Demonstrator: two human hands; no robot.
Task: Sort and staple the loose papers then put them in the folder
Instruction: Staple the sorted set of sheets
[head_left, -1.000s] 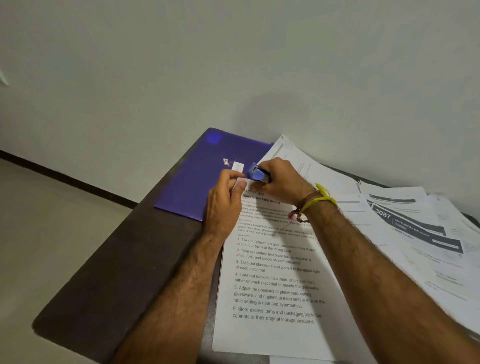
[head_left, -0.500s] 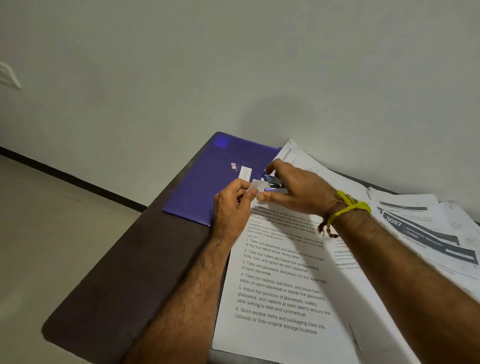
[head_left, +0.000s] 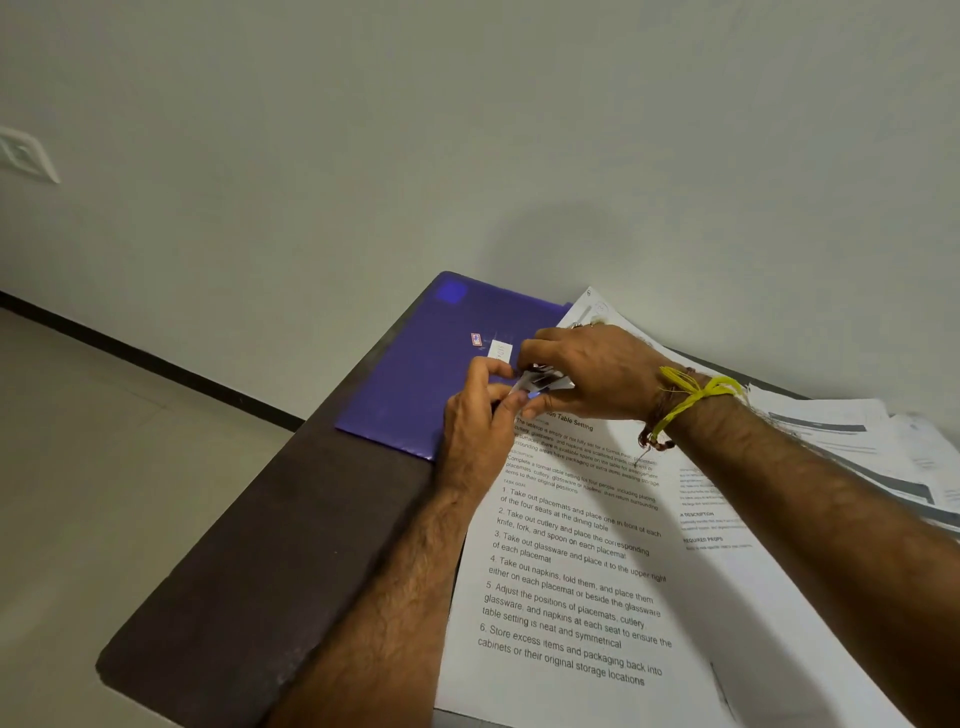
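A printed sheet with numbered steps (head_left: 571, 582) lies on top of other papers on the dark table. My left hand (head_left: 480, 421) pinches its top left corner. My right hand (head_left: 587, 371), with a yellow thread band at the wrist, grips a small blue and silver stapler (head_left: 543, 383) over that same corner. Most of the stapler is hidden by my fingers. A purple folder (head_left: 426, 379) lies closed at the table's far left corner, touching the papers' left edge.
More loose printed papers (head_left: 857, 441) are spread over the right side of the dark brown table (head_left: 249, 571), against a pale wall. The table's left edge drops to a light floor. A wall switch plate (head_left: 23, 156) sits at far left.
My right hand has turned over the paper's corner, so the stapler's blue body is now mostly covered. My left hand stays pinched on the corner. The camera has shifted slightly left.
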